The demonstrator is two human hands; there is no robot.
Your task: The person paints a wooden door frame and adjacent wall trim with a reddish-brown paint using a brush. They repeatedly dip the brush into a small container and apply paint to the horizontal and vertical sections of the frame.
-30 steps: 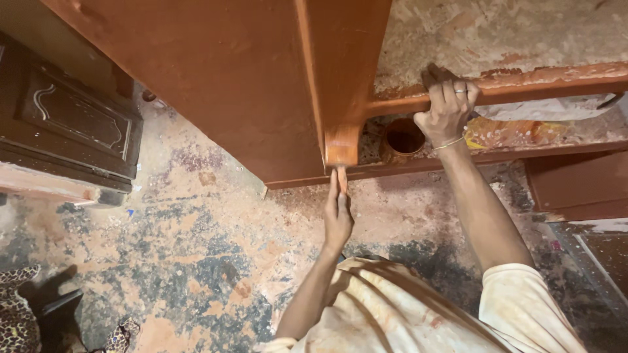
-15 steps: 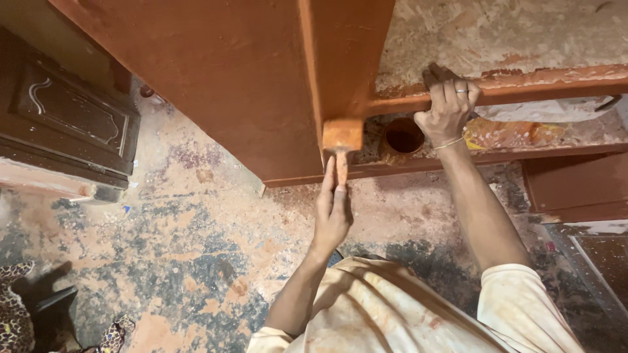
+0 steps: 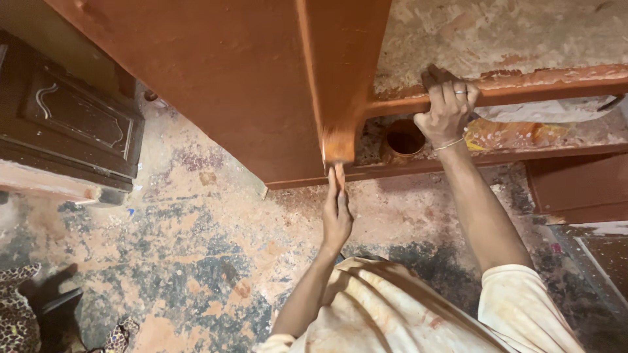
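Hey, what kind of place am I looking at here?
Probably a furniture finishing or carpentry workshop. A left hand works a paintbrush on a reddish-brown wooden frame, the right hand grips its rail, the floor is splattered with the same colour, and a dark carved panel lies nearby.

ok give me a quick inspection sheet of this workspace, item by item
surface: concrete floor, blotched with reddish-brown paint and dust
job's things: paintbrush on the edge of a red-brown wooden panel; wooden rail
clutter: round paint tin under the rail, dark carved door panel leaning at left
hands: left hand holds the brush handle; right hand grips the rail
cables: nothing seen
surroundings: leopard-print cloth at lower left
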